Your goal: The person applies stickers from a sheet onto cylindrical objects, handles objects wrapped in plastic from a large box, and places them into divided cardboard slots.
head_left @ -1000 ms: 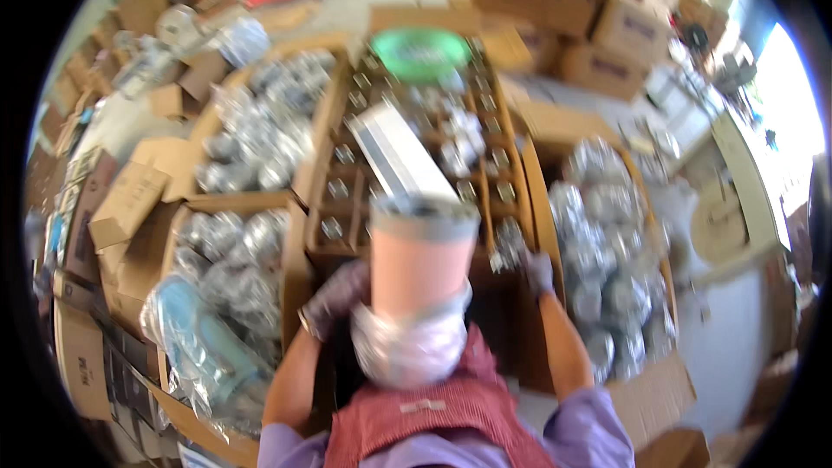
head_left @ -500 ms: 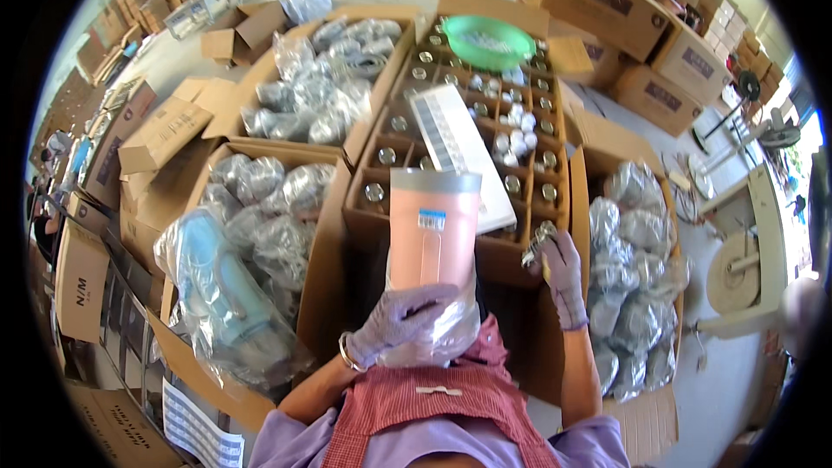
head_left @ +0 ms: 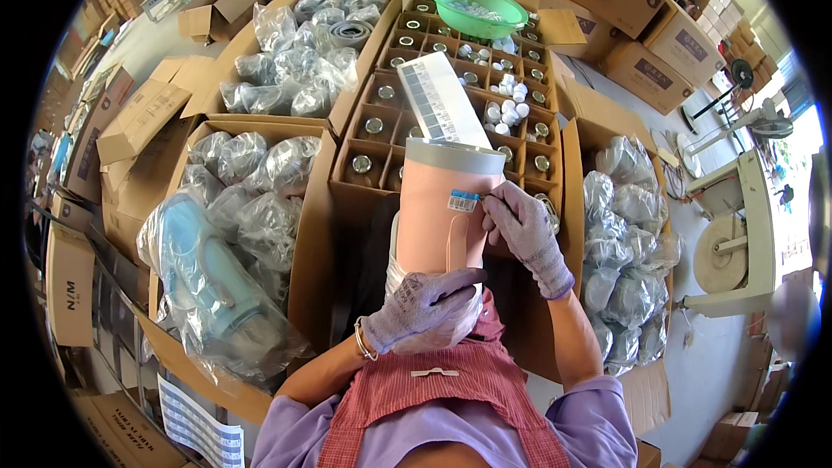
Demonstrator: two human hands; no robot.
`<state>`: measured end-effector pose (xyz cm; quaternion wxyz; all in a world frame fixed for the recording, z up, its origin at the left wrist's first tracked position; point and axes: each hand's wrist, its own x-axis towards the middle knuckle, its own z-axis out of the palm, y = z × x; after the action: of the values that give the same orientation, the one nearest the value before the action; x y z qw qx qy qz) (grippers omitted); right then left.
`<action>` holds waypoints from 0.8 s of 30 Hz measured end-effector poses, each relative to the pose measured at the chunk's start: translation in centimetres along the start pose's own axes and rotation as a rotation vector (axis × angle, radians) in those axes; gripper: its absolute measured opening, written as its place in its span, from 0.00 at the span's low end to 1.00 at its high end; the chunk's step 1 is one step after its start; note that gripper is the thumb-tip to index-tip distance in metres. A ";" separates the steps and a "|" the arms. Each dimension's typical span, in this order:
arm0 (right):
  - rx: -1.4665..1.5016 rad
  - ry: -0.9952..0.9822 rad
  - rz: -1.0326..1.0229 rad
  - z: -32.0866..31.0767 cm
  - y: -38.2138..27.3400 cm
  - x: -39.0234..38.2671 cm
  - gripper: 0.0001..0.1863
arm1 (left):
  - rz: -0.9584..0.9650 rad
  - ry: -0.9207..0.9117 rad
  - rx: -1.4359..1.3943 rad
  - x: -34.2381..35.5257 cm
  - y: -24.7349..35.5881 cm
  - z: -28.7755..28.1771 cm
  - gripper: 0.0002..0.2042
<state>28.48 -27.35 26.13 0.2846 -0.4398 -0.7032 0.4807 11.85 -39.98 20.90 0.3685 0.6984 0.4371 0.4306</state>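
A pink tumbler (head_left: pixel 433 208) with a grey rim and a side handle stands upright, slightly tilted, in front of my body. Its lower part sits in a clear plastic bag (head_left: pixel 438 329). My gloved left hand (head_left: pixel 420 308) is closed around this bagged part, below the handle. On the tumbler's side is a small blue and white barcode label (head_left: pixel 464 200). My gloved right hand (head_left: pixel 529 238) pinches the label's right edge between thumb and fingertips. Behind the tumbler, a white sheet of labels (head_left: pixel 442 100) lies across a divided carton.
The divided carton (head_left: pixel 347 169) holds several metal-topped pieces, white caps (head_left: pixel 507 113) and a green basin (head_left: pixel 481 10). Cartons of bagged tumblers (head_left: pixel 260 173) flank me, with a bagged blue tumbler (head_left: pixel 195 256) at near left. A bench machine (head_left: pixel 728 243) stands right.
My right hand has moved left and up, from beside the carton's metal pieces to the barcode label. The tumbler has shifted slightly right and turned, with my left hand still on it.
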 end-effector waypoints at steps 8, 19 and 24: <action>-0.750 0.057 -0.516 0.9 -0.3 -0.2 0.10 | 0.271 0.003 0.287 0.2 -0.9 0.6 0.13; -0.304 0.254 -0.189 1.7 -0.4 -0.6 0.16 | 0.284 -0.053 0.315 -0.7 -2.3 1.2 0.16; -0.407 0.151 -0.187 1.4 -0.9 0.3 0.12 | 0.348 -0.015 0.384 -0.3 -1.9 1.6 0.14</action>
<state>26.90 -27.86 26.38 0.2853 -0.4558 -0.8000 0.2663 12.65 -39.82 18.54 0.1528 0.8233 0.3816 0.3913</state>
